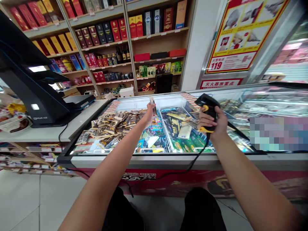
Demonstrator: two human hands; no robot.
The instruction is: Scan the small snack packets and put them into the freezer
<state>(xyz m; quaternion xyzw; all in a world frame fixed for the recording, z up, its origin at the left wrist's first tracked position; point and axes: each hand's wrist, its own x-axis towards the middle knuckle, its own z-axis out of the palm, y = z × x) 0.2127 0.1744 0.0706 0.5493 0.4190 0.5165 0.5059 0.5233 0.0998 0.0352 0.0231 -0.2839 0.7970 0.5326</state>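
Note:
My right hand (220,120) is wrapped round a black and yellow barcode scanner (209,104), raised over the right part of an open-topped chest freezer (96,158). The scanner's black cord (203,148) hangs down across the freezer's front. Farther off, my left hand (149,112) is closed on a small wrapped packet (152,100) above the freezer; its print is too small to read. Below and left of that hand lie many brown and beige wrapped packets (115,123). Blue packets (155,128) and green packets (192,141) lie on either side of a white wire divider (166,131).
A black scale-like machine with a screen (45,96) stands on the white counter (69,131) at left. Shelves of boxes and bottles (130,41) line the back wall. A fire-safety poster (240,35) hangs at right. A cable (64,134) runs down the counter.

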